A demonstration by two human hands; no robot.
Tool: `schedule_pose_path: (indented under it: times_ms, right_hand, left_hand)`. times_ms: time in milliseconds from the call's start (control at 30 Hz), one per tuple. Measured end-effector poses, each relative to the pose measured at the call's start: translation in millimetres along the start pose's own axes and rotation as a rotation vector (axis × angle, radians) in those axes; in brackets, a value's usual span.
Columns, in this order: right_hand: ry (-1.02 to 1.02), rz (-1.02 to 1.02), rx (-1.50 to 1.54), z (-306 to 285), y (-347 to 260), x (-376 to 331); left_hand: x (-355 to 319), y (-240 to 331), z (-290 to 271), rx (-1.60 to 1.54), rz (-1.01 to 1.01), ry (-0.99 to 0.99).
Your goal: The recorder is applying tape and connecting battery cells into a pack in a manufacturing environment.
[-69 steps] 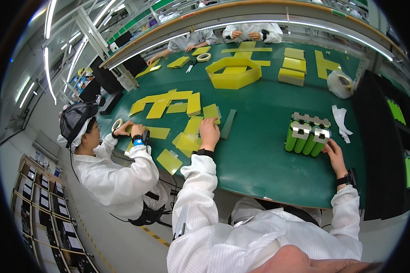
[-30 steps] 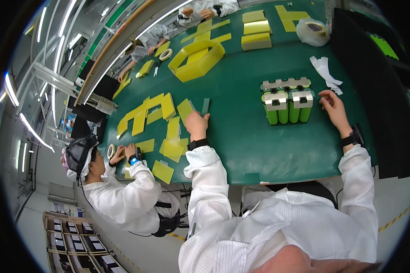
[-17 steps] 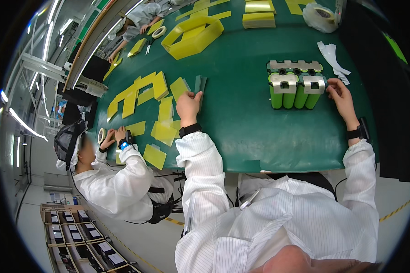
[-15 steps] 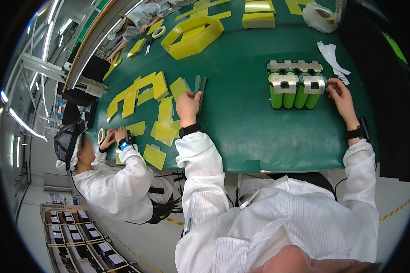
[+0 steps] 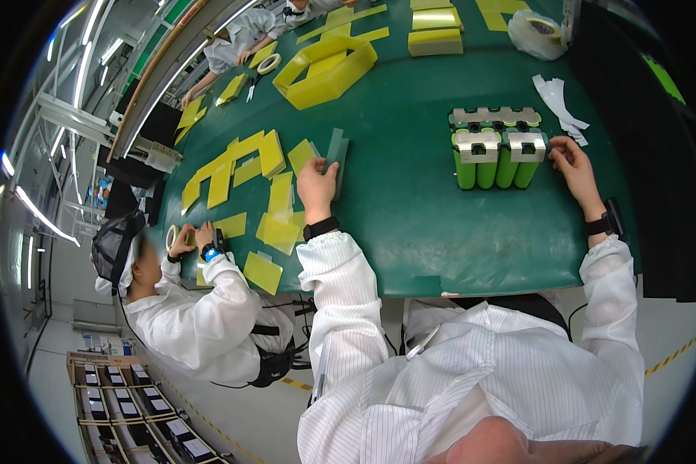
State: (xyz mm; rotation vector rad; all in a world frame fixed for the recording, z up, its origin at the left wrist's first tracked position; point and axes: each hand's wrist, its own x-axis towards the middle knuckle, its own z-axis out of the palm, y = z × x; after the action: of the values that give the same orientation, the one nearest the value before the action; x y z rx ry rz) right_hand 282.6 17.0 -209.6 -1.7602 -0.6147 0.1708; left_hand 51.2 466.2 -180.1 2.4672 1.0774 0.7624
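A translucent greenish plastic strip (image 5: 335,147) stands up between the thumb and fingers of my left hand (image 5: 315,189). Right beside it is a second such strip (image 5: 343,161), partly behind the first. Toward the right, a battery pack (image 5: 496,151) of green cylindrical cells in black holders rests on the table, with silvery metal plates over its cell ends. My right hand (image 5: 574,170) is at the pack's right end, its fingers bent and the index fingertip and thumb against the edge. What exactly lies under those fingertips is too small to make out.
Yellow sheets (image 5: 271,155) are spread left of my left hand. Farther back stand a yellow hexagonal frame (image 5: 329,81) and a yellow stack (image 5: 435,43). White strips (image 5: 558,108) and a bagged tape roll (image 5: 537,35) lie at right. A co-worker (image 5: 201,309) works at left on the green table (image 5: 410,232).
The strip in my left hand has tilted away from the second strip, so the two now stand apart. My right hand stays at the pack's end. The view has shifted slightly.
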Motion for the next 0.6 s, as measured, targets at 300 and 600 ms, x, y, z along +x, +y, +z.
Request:
schedule_pose_path:
  times_ms: [300,600]
  right_hand:
    - [0.066,-0.027,0.027,-0.2,0.3,-0.9]
    - [0.180,-0.099,0.069,-6.5,-1.9,-3.2]
  left_hand:
    - [-10.7,41.2,-11.1,-0.387,0.278,0.266]
    - [-25.1,62.4,-11.2,-0.811,0.230,-0.020]
